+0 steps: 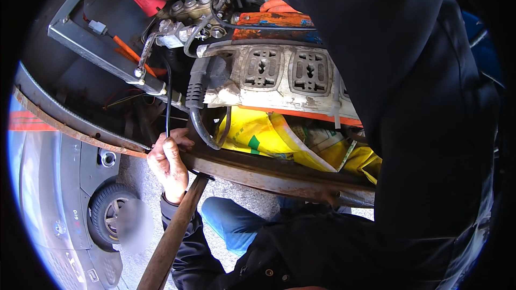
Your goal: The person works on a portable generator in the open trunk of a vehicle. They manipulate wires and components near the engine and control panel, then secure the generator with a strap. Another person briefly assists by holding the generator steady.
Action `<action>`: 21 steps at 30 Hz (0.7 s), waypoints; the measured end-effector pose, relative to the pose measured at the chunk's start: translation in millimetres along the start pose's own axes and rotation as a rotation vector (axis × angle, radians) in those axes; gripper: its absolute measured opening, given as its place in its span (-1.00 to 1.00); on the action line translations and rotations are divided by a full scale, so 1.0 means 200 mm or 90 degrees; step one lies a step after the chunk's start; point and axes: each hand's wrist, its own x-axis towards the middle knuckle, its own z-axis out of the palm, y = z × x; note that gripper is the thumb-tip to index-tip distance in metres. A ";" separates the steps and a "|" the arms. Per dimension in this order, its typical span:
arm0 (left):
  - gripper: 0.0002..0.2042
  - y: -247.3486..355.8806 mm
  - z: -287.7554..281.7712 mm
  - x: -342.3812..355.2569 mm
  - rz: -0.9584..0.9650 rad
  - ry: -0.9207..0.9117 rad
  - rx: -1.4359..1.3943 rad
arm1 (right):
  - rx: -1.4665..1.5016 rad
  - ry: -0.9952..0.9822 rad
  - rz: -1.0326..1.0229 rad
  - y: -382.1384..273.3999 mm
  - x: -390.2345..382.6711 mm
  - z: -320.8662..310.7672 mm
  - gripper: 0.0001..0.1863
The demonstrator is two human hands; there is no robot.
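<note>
1 rusty mtl ledge, car bynd

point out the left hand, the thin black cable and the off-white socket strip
left hand (170,165): head view, back of the hand
thin black cable (169,102): head view, straight stretch above the fingers
off-white socket strip (285,75): head view, face between two sockets

Head view | left hand gripping thin black cable, beside rusty metal rim | worn wooden pole tilted, upper end at rim | grimy socket strip just beyond yellow plastic sack | black plug at strip's left end | grey car far left
</note>
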 end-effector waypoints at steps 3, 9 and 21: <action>-0.54 -0.01 -0.01 0.00 0.004 -0.004 -0.003 | 0.001 -0.003 0.002 -0.01 0.01 0.01 -0.79; -0.53 -0.01 0.00 0.00 0.001 -0.006 0.010 | 0.013 -0.019 0.006 -0.01 0.00 0.02 -0.78; -0.54 -0.01 0.00 0.00 -0.016 0.004 0.016 | 0.034 -0.077 0.031 -0.01 0.01 -0.01 -0.76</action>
